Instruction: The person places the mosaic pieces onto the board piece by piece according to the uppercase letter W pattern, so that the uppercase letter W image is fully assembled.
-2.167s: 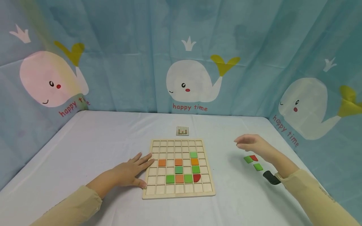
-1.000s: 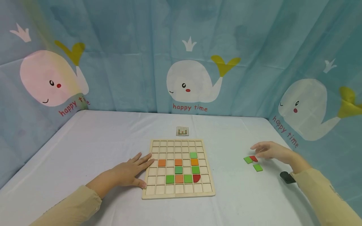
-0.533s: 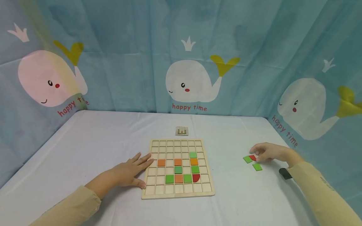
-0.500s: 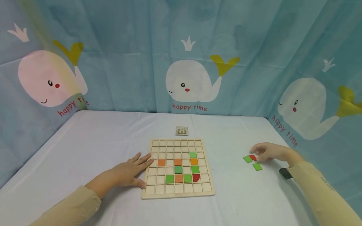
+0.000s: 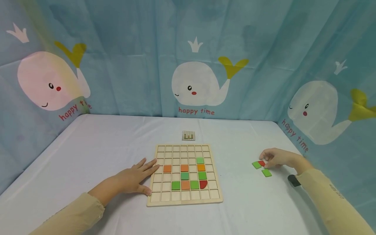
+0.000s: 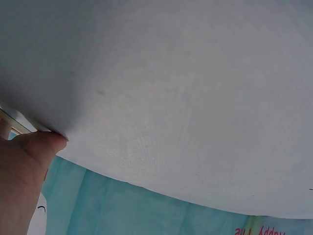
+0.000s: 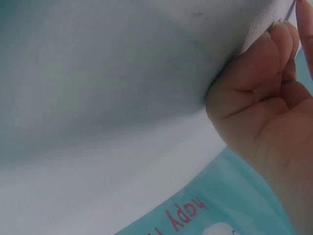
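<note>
My left hand (image 5: 133, 179) rests flat, fingers spread, on the left edge of a square wooden grid board (image 5: 185, 203). In the left wrist view its thumb (image 6: 51, 142) lies at the board's edge. Several green and orange tiles and a red quarter-round tile (image 5: 203, 184) sit in the grid's cells. To the right, my right hand (image 5: 279, 158) has thumb and fingertips curled about another red tile (image 5: 261, 163), which lies flat on the table and is partly covered. A green tile (image 5: 256, 165) touches that red one; a second green tile (image 5: 266, 173) lies just nearer. The right wrist view hides these tiles.
A small card (image 5: 188, 135) with a printed grid pattern lies behind the board. White cloth covers the table (image 5: 117, 140). Blue curtains (image 5: 129, 65) with whales stand behind and on both sides. A dark device (image 5: 293, 180) hangs under my right wrist.
My right hand has moved right and down from above the table to the loose tiles, its fingers closing in at the red one. The left hand has stayed on the board.
</note>
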The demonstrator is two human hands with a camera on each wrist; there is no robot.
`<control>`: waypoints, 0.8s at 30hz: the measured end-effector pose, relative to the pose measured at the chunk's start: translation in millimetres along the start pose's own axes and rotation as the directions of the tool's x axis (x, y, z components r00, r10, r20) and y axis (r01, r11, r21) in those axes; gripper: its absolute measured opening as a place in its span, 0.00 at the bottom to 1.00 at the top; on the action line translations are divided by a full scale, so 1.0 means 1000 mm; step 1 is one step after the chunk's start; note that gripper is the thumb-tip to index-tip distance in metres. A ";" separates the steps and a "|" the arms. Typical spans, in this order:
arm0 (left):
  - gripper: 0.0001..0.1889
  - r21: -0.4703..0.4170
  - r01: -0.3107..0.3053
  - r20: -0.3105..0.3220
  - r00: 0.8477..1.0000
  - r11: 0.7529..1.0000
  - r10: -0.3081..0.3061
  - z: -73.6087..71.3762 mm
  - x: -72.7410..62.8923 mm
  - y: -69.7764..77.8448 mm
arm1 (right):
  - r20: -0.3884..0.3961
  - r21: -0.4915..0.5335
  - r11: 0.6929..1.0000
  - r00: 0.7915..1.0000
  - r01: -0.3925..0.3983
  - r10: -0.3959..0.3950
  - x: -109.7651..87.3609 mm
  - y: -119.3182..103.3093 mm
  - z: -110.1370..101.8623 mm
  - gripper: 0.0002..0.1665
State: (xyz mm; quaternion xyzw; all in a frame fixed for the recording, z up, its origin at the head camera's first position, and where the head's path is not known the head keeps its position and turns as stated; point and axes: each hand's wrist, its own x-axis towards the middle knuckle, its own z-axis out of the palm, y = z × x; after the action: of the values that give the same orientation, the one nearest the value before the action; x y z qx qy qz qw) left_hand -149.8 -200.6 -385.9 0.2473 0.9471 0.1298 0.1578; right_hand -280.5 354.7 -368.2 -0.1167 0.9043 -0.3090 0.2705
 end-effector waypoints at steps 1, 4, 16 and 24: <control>0.52 0.001 -0.005 -0.002 1.000 1.000 0.005 0.000 0.000 0.000 | -0.004 0.000 1.000 1.000 0.001 -0.001 0.000 0.000 0.001 0.16; 0.52 -0.009 -0.011 0.002 1.000 1.000 0.011 0.000 0.000 0.001 | -0.016 -0.002 1.000 1.000 0.005 -0.005 -0.001 -0.001 0.002 0.16; 0.52 -0.007 -0.010 0.001 1.000 1.000 0.010 0.000 0.000 -0.001 | -0.058 -0.021 0.999 0.998 0.024 -0.025 -0.004 -0.003 0.003 0.12; 0.52 -0.012 -0.020 -0.002 1.000 1.000 0.020 0.000 0.000 -0.001 | -0.124 -0.048 0.999 0.992 -0.005 -0.001 -0.007 0.003 0.006 0.12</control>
State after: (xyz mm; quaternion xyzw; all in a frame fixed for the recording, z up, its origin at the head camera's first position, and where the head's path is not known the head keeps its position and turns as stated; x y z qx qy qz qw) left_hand -150.7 -201.5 -386.2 0.2559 0.9439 0.1375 0.1572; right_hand -271.8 356.7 -371.3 -0.1031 0.9266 -0.2934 0.2113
